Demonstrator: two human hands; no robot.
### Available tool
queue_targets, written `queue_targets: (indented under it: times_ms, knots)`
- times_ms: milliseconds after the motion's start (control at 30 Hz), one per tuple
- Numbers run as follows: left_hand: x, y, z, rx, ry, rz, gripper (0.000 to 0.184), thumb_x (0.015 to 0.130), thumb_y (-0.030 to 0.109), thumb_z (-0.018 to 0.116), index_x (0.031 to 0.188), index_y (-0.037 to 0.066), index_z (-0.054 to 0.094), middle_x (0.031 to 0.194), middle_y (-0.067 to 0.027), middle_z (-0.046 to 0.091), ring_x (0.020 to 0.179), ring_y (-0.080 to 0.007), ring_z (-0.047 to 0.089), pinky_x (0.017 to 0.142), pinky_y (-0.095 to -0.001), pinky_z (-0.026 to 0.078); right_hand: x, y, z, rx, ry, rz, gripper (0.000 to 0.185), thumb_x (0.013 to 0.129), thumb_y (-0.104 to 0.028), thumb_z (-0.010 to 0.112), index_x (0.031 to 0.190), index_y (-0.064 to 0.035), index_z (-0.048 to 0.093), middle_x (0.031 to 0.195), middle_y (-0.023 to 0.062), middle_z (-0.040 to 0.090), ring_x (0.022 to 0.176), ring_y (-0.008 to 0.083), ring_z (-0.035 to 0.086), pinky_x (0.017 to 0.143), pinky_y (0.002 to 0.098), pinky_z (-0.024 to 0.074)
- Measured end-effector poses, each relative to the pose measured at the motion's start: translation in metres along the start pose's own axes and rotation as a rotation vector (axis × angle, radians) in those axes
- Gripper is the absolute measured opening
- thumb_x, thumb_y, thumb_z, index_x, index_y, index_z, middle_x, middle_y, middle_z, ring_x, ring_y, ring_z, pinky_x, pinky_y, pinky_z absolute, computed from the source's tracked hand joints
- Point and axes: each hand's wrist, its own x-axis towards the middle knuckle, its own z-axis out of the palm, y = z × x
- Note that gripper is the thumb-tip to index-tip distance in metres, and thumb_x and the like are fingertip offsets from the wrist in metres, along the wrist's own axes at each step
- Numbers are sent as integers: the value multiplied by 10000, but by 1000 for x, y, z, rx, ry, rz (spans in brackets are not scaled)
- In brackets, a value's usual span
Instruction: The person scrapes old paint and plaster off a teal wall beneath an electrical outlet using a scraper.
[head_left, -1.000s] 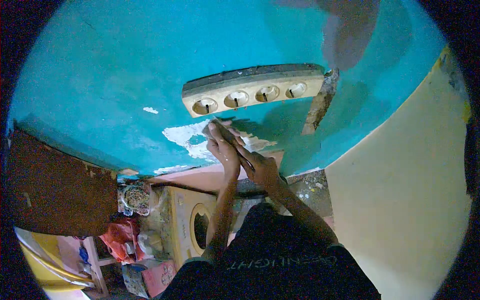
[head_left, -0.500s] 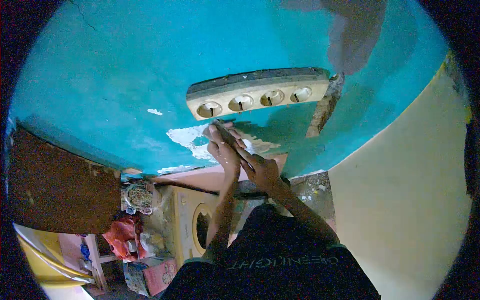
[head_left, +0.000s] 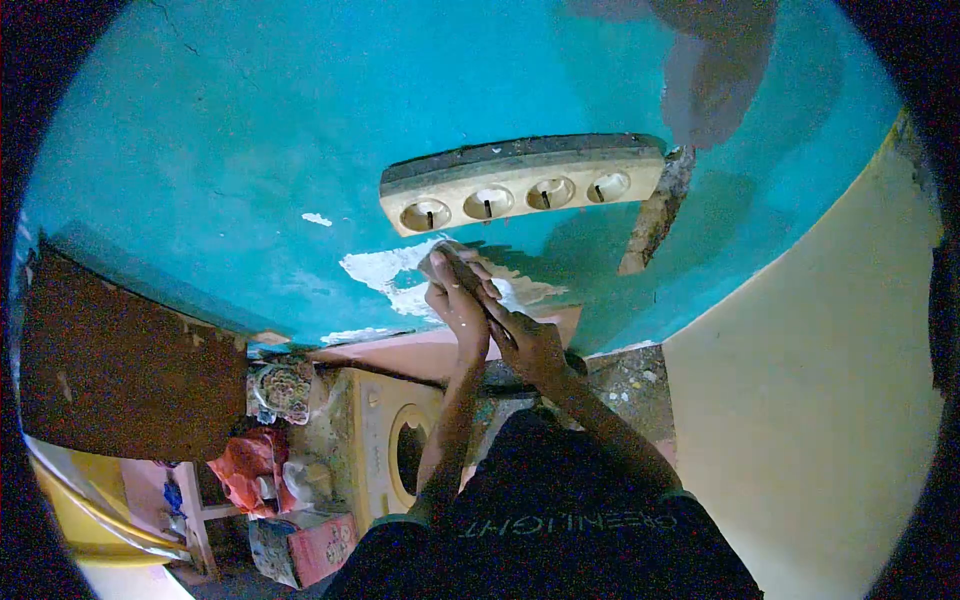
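My left hand (head_left: pixel 460 305) is closed around what looks like a scraper (head_left: pixel 428 268), with the thumb laid along it. Behind it, my right hand (head_left: pixel 532 348) grips the same tool from the lower right. The fingers cover most of the scraper, so its full shape is hidden. Its front end lies at the turquoise wall (head_left: pixel 250 180), over a ragged white patch (head_left: pixel 372 268) of bare surface. Just above the hands, a cream socket strip (head_left: pixel 520 200) with several round outlets is fixed to the wall.
A rough chipped groove (head_left: pixel 652 225) runs down from the strip's right end. Brown board (head_left: pixel 130 360) stands at left. Below are a yellowish washing-machine-like appliance (head_left: pixel 375 430), a red plastic bag (head_left: pixel 250 470) and a cardboard box (head_left: pixel 310 550). A pale wall (head_left: pixel 790 370) closes the right side.
The view has shifted slightly, so the wall and strip sit a little further right. Both hands keep their grip at nearly the same spot on the white patch.
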Motion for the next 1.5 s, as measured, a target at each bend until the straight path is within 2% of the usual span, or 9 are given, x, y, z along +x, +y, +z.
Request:
queue_targets:
  times_ms: [200,267,367,600,933,1000,1233,1433,1500]
  knots:
    - [2,8,2,57,-6,65,515,898,470,390,819,-20,528,542,-70,507,379,-125,463,361,-220,365,4,-2,1,35,51,-46,410,834,-177,541,1234,-142,463,856,164,613,725,298,615,586,383,498]
    - [-2,4,0,36,6,34,520,895,473,394,807,-21,533,543,-68,508,382,-124,464,360,-219,364,-1,-3,1,7,-49,66,415,832,-182,546,1236,-142,462,902,172,614,750,307,616,605,379,501]
    - [-2,5,1,90,4,-1,520,898,468,389,802,-23,534,540,-70,504,383,-124,464,358,-217,364,-3,-1,2,-3,-51,51,429,831,-177,550,1247,-141,452,910,178,612,756,306,618,618,380,502]
    - [-1,3,0,79,21,-17,520,907,451,375,794,-32,532,546,-89,513,380,-131,464,354,-227,371,-5,-1,5,-11,-70,72,438,824,-138,551,1248,-127,447,853,170,612,716,297,616,606,382,497]
    - [3,7,-2,58,-49,12,521,901,462,389,794,-24,543,543,-78,508,381,-124,456,363,-224,365,4,-11,0,55,73,-47,437,832,-139,532,1258,-120,437,929,187,608,747,324,611,611,382,502]
    - [0,4,-2,74,-25,-24,530,897,471,394,796,-28,540,539,-76,504,381,-121,455,364,-225,365,-2,-8,2,57,-68,115,436,833,-149,532,1258,-133,440,926,180,612,748,315,617,615,383,505]
    - [5,11,3,70,-40,21,533,895,476,393,799,-28,537,532,-76,504,379,-123,459,357,-221,359,6,-7,-2,16,8,28,416,831,-145,540,1238,-129,459,916,183,614,739,305,622,614,385,508]
    - [-9,-21,-7,88,-61,-63,492,886,483,408,812,8,514,553,-67,514,362,-136,471,330,-225,360,-26,19,18,-12,-78,172,398,833,-164,544,1221,-116,469,923,172,616,757,297,623,609,389,502]
    - [-9,-22,-7,67,-53,-71,493,883,486,411,808,9,514,544,-62,508,362,-133,468,330,-224,358,-30,23,19,34,54,6,559,804,-258,569,1309,-161,351,706,130,546,581,301,568,497,419,450]
